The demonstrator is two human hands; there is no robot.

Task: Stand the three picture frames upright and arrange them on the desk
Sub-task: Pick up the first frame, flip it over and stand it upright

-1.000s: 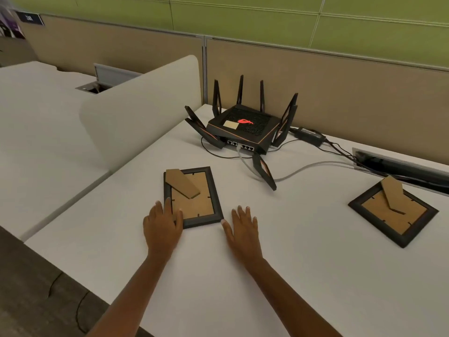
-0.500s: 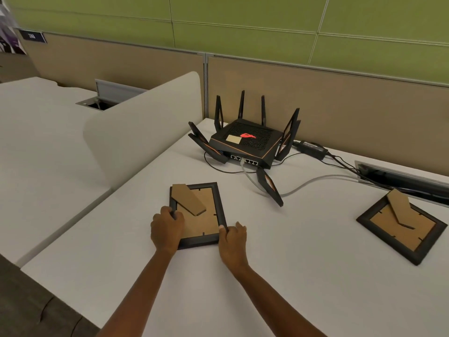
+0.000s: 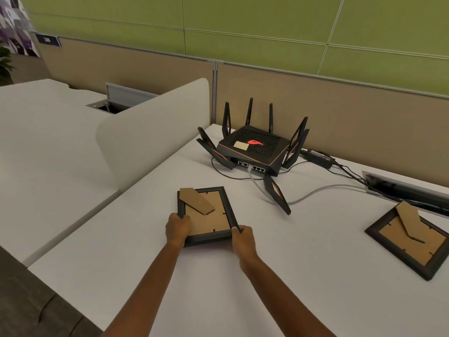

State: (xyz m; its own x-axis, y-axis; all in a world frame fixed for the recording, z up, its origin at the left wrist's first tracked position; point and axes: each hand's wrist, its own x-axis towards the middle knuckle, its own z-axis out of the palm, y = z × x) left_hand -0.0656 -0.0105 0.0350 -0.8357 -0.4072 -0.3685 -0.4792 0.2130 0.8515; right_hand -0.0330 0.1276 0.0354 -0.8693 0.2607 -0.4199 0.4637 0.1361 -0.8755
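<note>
Gripped at both near corners: near frame (image 3: 208,215), back side up, cardboard stand (image 3: 196,200) on top, near edge lifted slightly off the white desk (image 3: 218,288). Left hand (image 3: 177,229) curled around the near-left corner, fingers (image 3: 184,218) closed over the rim onto the backing. Right hand (image 3: 243,238) clamped on the near-right corner, thumb on the rim. Two frames in view, not three: second frame (image 3: 410,242) flat, back up, well apart at the right. One black router (image 3: 252,149) beyond, just behind the held frame.
</note>
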